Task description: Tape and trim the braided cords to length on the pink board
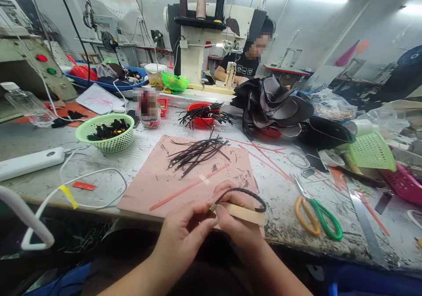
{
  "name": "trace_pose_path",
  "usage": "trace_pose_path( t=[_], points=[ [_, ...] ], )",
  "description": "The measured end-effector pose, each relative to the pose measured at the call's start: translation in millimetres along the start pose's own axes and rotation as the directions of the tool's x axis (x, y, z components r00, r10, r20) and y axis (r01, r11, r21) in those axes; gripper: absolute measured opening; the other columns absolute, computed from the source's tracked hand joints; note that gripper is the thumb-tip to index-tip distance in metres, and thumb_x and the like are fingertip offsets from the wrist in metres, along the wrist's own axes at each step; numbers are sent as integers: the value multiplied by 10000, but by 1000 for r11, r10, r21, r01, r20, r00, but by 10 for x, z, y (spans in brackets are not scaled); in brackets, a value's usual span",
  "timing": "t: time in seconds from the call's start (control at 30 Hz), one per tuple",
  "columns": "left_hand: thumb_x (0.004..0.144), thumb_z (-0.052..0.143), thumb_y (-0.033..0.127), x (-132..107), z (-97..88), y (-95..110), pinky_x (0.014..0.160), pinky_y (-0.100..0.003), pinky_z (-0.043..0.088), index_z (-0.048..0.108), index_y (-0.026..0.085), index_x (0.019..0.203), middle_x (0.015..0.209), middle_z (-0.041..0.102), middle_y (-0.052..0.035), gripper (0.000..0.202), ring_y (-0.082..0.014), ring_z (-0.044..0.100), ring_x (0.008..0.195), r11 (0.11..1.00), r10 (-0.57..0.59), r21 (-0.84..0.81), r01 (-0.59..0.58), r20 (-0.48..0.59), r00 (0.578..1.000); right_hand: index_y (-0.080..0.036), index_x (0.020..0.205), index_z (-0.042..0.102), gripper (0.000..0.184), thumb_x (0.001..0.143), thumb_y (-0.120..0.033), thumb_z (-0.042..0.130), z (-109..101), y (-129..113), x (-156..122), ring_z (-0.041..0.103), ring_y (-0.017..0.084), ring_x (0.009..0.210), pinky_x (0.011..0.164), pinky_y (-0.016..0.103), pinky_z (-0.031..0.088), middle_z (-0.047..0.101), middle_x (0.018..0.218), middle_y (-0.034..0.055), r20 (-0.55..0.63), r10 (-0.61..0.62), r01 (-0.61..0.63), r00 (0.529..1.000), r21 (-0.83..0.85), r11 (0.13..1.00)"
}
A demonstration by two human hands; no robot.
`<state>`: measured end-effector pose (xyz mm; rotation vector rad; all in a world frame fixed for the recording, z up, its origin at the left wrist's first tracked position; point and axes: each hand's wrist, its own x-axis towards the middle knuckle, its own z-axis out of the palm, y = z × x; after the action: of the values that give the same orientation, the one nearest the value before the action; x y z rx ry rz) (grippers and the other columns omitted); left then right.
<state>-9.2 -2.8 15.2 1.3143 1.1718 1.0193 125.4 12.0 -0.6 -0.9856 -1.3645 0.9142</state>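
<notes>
1. Sewing machines and thread cones are crowding the back of the workshop, where another person (250, 58) is sitting at a machine; the grey surface (283, 199) in front of me is carrying a pink mat (154, 181).

2. I am holding a braided cord (245, 193) at the near edge of the mat, right at the surface's front edge. It is arching from my fingertips up and over to the right, so its long axis is running roughly left to right.

3. One cord end is sitting between both hands, at the pinch point; the far end is curving down at the right, beyond my right hand (239, 225).

4. My left hand (183, 236) is coming in from the lower left, fingers closed in a pinch on the cord's near end. It is the nearer hand to that tip.

5. My right hand is curled shut around a tan strip (245, 213), which is sticking out to the right under the cord; its thumb is meeting the left fingertips.

6. More loose cords (198, 153) are lying in a heap further back on the mat, well apart from my hands. Scissors (316, 214) are lying to the right, near my right hand.
</notes>
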Motion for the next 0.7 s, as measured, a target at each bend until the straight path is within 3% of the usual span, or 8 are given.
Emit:
trace_pose_path(
  t=[0.1, 0.2, 0.33, 0.4, 0.47, 0.53, 0.63, 0.7],
  points=[
    [703, 640, 292, 15, -3, 29, 505, -224, 393, 686, 193, 634, 528, 575, -8, 129, -124, 495, 490, 997, 54, 54, -54, -9, 998, -206, 643, 595, 147, 674, -81, 523, -9, 17, -8, 529, 122, 657, 574, 228, 443, 525, 746, -1, 13, 10, -10, 1000, 31, 999],
    [684, 652, 377, 43, -4, 41, 409, -202, 301, 648, 162, 585, 476, 515, 8, 236, -82, 410, 409, 974, -131, -170, 149, 110, 985, -221, 696, 640, 135, 731, -126, 551, -58, 43, -25, 547, 124, 699, 635, 246, 458, 542, 822, 8, 93, -5, -5, 996, 105, 994],
    [582, 733, 387, 45, -1, 29, 351, -166, 135, 597, 126, 541, 391, 444, 39, 297, -16, 271, 322, 745, -316, -481, 463, 357, 879, -235, 779, 676, 104, 757, -189, 585, -118, 70, -41, 561, 139, 742, 651, 261, 464, 561, 861, 23, 218, -20, -28, 976, 214, 976],
    [554, 749, 372, 36, 9, 21, 334, -165, 97, 569, 124, 509, 361, 410, 54, 310, 1, 212, 292, 628, -321, -538, 562, 479, 817, -222, 759, 671, 67, 740, -200, 610, -125, 73, -40, 560, 150, 750, 637, 262, 462, 561, 811, 28, 244, -15, -51, 970, 262, 964],
    [547, 750, 377, 33, 20, 13, 315, -166, 96, 569, 126, 512, 346, 408, 57, 311, 2, 201, 270, 577, -311, -543, 610, 545, 779, -214, 732, 649, 23, 721, -207, 630, -118, 60, -33, 550, 137, 695, 603, 257, 458, 549, 779, 22, 264, -13, -64, 964, 281, 957],
    [569, 737, 399, 37, 25, 0, 307, -163, 154, 590, 125, 538, 375, 466, 34, 312, -14, 276, 271, 630, -325, -522, 574, 494, 807, -212, 716, 607, 22, 721, -223, 626, -103, 29, -20, 525, 110, 604, 549, 247, 448, 527, 776, 11, 258, 15, -86, 966, 266, 960],
    [593, 735, 397, 49, 18, -26, 406, -182, 352, 630, 130, 607, 502, 581, -6, 288, -74, 473, 401, 815, -285, -447, 367, 242, 927, -216, 681, 528, 93, 740, -245, 595, -84, -35, -2, 498, 100, 538, 487, 233, 427, 497, 698, -9, 199, 84, -118, 976, 164, 979],
    [599, 735, 394, 50, 9, -41, 492, -211, 410, 639, 136, 619, 531, 595, -7, 276, -102, 519, 472, 896, -224, -360, 260, 138, 965, -221, 677, 501, 104, 752, -250, 567, -82, -65, 4, 496, 109, 525, 477, 232, 426, 490, 626, -21, 197, 103, -122, 975, 91, 988]
  ],
)
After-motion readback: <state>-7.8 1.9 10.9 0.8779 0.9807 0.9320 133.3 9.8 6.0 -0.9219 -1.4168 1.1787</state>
